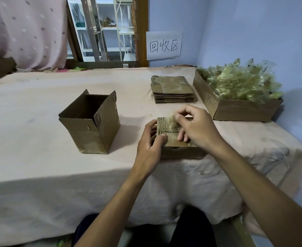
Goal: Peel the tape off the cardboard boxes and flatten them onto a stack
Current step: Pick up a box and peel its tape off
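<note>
Two grips are closed at the small box (pixel 180 152): its left side is clasped by the left grip (pixel 149 139), tape (pixel 169 120) atop it pinched by the right grip (pixel 196 127).

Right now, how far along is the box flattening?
Done: a stack of flattened boxes lies beside a tray of peeled tape. In hand: the left hand steadies a small box while the right hand pinches tape off its top. Left: that box and the open upright box need flattening.
</note>
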